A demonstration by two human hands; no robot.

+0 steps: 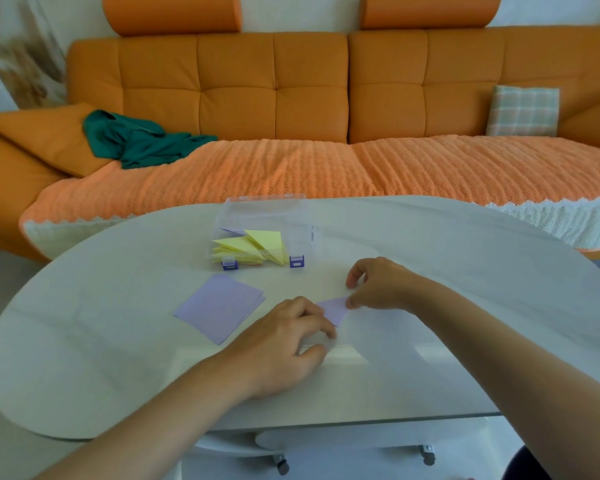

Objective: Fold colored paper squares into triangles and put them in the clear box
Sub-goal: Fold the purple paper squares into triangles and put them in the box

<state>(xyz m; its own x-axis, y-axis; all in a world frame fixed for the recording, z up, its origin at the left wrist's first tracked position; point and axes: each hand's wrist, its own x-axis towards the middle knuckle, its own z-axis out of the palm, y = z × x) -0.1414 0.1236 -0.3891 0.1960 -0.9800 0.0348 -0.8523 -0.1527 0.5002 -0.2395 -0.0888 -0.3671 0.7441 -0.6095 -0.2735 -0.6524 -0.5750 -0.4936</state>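
A clear box (pixel 264 216) of hard plastic stands on a glossy white counter (pixel 118 358) with rounded ends. Its lid is up, and it has two purple latches (pixel 297 261) on the near wall. Each latch bears a pale patch too small to read. Inside the box lie pale yellow paper triangles (pixel 253 247), stacked and fanned, with a bit of lilac paper behind them.

Near the box, on its near left, sits a thin stack of lilac paper squares (pixel 219 306), their edges slightly offset. Near the box on its near right, a small lilac paper (pixel 335 308) lies on the counter between both hands, and the hands hide most of it.

The left hand (pixel 288 344) presses bent fingertips on the paper's near edge, with its thumb off to the side. The right hand (pixel 378 285) pinches the paper's far corner.

Behind the box is an orange tufted sofa (pixel 274 98) under a ribbed knit throw (pixel 326 168), with a crumpled green cloth (pixel 136 140) and a plaid cushion (pixel 523 110).
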